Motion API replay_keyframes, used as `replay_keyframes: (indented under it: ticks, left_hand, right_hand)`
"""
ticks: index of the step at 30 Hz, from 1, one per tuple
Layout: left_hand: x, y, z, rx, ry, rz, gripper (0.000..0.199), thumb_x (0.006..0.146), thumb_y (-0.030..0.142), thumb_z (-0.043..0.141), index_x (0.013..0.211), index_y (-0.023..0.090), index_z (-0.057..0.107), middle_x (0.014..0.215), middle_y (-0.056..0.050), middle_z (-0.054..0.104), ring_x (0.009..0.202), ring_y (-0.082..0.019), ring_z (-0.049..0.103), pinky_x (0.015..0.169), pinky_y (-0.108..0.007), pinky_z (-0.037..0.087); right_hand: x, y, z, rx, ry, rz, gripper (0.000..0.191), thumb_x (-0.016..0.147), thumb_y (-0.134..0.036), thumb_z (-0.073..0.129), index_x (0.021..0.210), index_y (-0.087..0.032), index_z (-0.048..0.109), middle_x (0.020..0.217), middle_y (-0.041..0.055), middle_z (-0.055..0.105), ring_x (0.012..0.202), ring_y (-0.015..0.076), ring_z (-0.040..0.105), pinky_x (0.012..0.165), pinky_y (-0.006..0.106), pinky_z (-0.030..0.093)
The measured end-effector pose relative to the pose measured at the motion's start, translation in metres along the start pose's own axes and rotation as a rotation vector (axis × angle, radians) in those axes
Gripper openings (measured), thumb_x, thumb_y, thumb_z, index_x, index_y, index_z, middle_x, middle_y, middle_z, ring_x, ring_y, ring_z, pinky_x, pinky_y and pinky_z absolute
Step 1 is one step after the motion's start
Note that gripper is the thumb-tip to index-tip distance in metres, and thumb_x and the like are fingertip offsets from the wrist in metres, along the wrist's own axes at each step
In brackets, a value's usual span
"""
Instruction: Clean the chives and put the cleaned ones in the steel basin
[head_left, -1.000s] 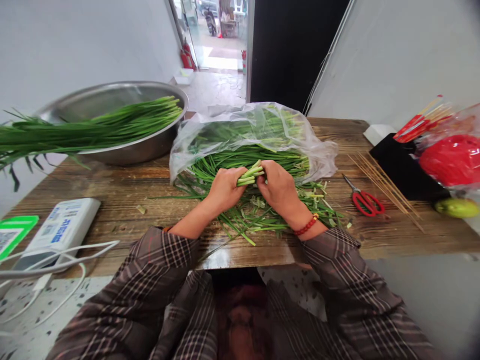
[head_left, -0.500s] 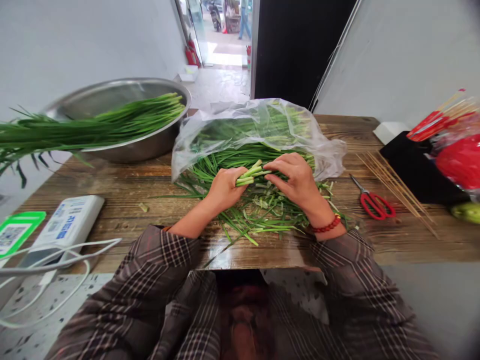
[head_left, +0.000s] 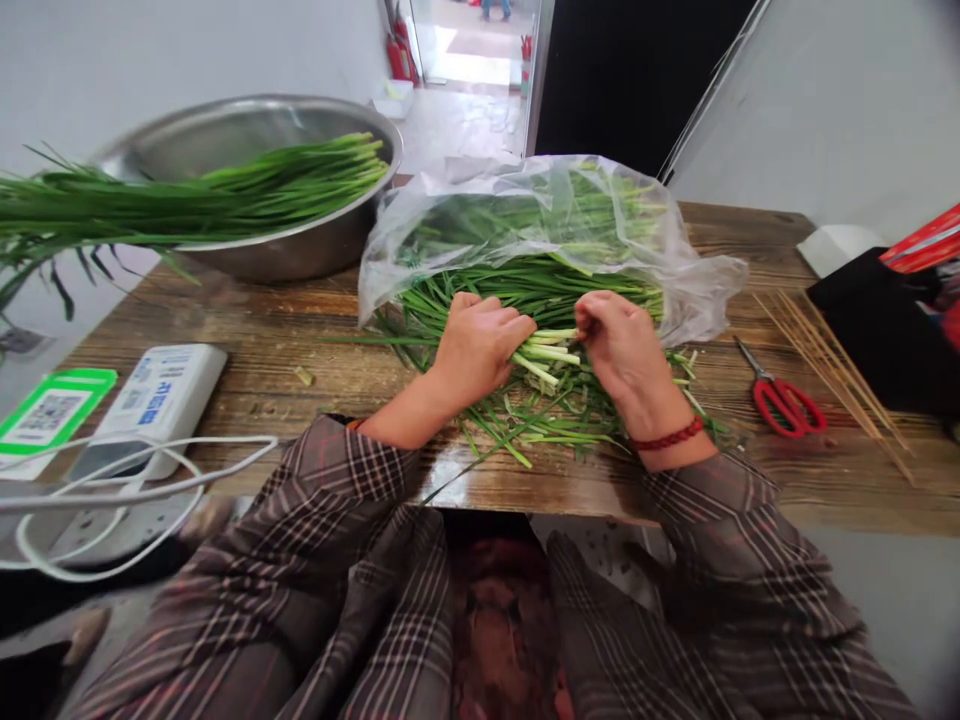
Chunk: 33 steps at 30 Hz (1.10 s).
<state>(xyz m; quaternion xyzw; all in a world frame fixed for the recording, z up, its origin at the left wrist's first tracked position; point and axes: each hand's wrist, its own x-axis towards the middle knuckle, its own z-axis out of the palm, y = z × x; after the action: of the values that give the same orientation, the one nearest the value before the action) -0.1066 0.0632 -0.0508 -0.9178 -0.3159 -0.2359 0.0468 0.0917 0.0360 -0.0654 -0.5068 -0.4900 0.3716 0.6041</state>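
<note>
My left hand is closed around a small bunch of garlic chives, their pale stem ends pointing right. Close by on the right, my right hand pinches at the end of one stem; its fingertips are partly hidden. Behind both hands, more garlic chives lie in the open mouth of a clear plastic bag. Loose trimmings and leaf bits are scattered on the wooden table below the hands.
At the back left, a steel basin holds long garlic chives hanging over its rim. Red-handled scissors, bamboo skewers and a black box are on the right. A white device with cables sits left.
The view has tilted down and turned slightly left-to-right. My right hand's fingers have drawn together at the stem ends, and the bunch in my left hand now points lower.
</note>
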Motion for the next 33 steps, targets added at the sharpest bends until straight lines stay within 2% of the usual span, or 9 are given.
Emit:
replay_keyframes:
  ticks: [6, 11, 13, 16, 20, 23, 29, 31, 33]
  left_hand:
    - [0.002, -0.012, 0.004, -0.176, 0.134, -0.202, 0.019, 0.09, 0.034, 0.054, 0.101, 0.019, 0.061, 0.089, -0.005, 0.068, 0.084, -0.022, 0.059, 0.075, -0.035, 0.034]
    - [0.002, -0.018, 0.008, -0.212, 0.133, -0.256, 0.009, 0.089, 0.029, 0.058, 0.09, 0.02, 0.061, 0.083, -0.005, 0.067, 0.081, -0.023, 0.06, 0.071, -0.035, 0.035]
    - [0.002, -0.019, 0.007, -0.222, 0.16, -0.274, 0.009, 0.089, 0.027, 0.057, 0.084, 0.021, 0.06, 0.077, -0.004, 0.065, 0.079, -0.022, 0.059, 0.07, -0.035, 0.036]
    - [0.001, -0.02, 0.005, -0.245, 0.218, -0.293, 0.01, 0.089, 0.027, 0.056, 0.081, 0.021, 0.058, 0.074, -0.004, 0.063, 0.078, -0.022, 0.059, 0.071, -0.035, 0.037]
    - [0.001, -0.022, 0.002, -0.304, 0.263, -0.292, 0.01, 0.089, 0.024, 0.056, 0.079, 0.021, 0.056, 0.072, -0.004, 0.062, 0.074, -0.021, 0.059, 0.071, -0.034, 0.038]
    - [0.001, -0.026, 0.002, -0.359, 0.279, -0.289, 0.011, 0.089, 0.025, 0.054, 0.079, 0.021, 0.056, 0.07, -0.003, 0.061, 0.07, -0.019, 0.057, 0.068, -0.033, 0.039]
    - [0.002, -0.028, 0.004, -0.381, 0.292, -0.283, 0.007, 0.086, 0.021, 0.057, 0.079, 0.021, 0.057, 0.07, -0.004, 0.06, 0.07, -0.019, 0.056, 0.067, -0.033, 0.037]
    - [0.002, -0.027, 0.004, -0.381, 0.289, -0.287, 0.006, 0.084, 0.02, 0.059, 0.079, 0.021, 0.057, 0.07, -0.004, 0.06, 0.071, -0.02, 0.057, 0.068, -0.033, 0.037]
    - [0.002, -0.027, 0.005, -0.381, 0.287, -0.283, 0.006, 0.084, 0.02, 0.059, 0.079, 0.022, 0.057, 0.07, -0.004, 0.061, 0.071, -0.02, 0.057, 0.068, -0.033, 0.037]
  right_hand:
    - [0.013, 0.001, -0.034, -0.484, 0.115, -0.297, 0.039, 0.091, -0.051, 0.049, 0.067, -0.023, 0.059, 0.059, 0.0002, 0.053, 0.061, 0.0148, 0.054, 0.062, 0.032, 0.048]
    - [-0.003, -0.017, -0.033, -0.834, 0.047, -0.501, 0.026, 0.087, -0.034, 0.059, 0.11, -0.023, 0.066, 0.107, 0.008, 0.067, 0.101, 0.0244, 0.061, 0.085, 0.042, 0.051]
    - [-0.019, -0.028, -0.028, -0.816, 0.051, -0.51, 0.023, 0.09, -0.03, 0.055, 0.109, -0.024, 0.067, 0.106, 0.0075, 0.068, 0.098, 0.0228, 0.062, 0.085, 0.041, 0.051]
    - [-0.051, -0.04, -0.017, -0.775, -0.186, -0.483, 0.018, 0.093, -0.028, 0.053, 0.099, -0.024, 0.07, 0.096, 0.0054, 0.07, 0.092, 0.0196, 0.064, 0.083, 0.037, 0.052]
    - [-0.089, -0.039, -0.001, -0.805, -0.546, -0.423, 0.024, 0.093, -0.026, 0.055, 0.114, -0.023, 0.066, 0.113, 0.0076, 0.067, 0.103, 0.0192, 0.063, 0.09, 0.035, 0.052]
    - [-0.096, -0.032, -0.009, -0.873, -0.669, -0.389, 0.021, 0.096, -0.029, 0.051, 0.105, -0.021, 0.068, 0.104, 0.007, 0.069, 0.097, 0.0185, 0.064, 0.087, 0.034, 0.052]
    - [-0.077, -0.042, -0.059, -1.337, -0.34, -0.332, 0.026, 0.095, -0.029, 0.05, 0.086, -0.017, 0.072, 0.09, 0.0118, 0.072, 0.085, 0.0244, 0.065, 0.076, 0.038, 0.05]
    - [-0.078, -0.05, -0.059, -1.305, -0.281, -0.339, 0.025, 0.095, -0.03, 0.051, 0.092, -0.018, 0.072, 0.095, 0.0114, 0.071, 0.09, 0.0246, 0.065, 0.079, 0.039, 0.05]
    - [-0.087, -0.055, -0.045, -1.145, -0.362, -0.35, 0.023, 0.095, -0.03, 0.051, 0.103, -0.02, 0.07, 0.103, 0.0089, 0.07, 0.093, 0.0216, 0.065, 0.082, 0.036, 0.051]
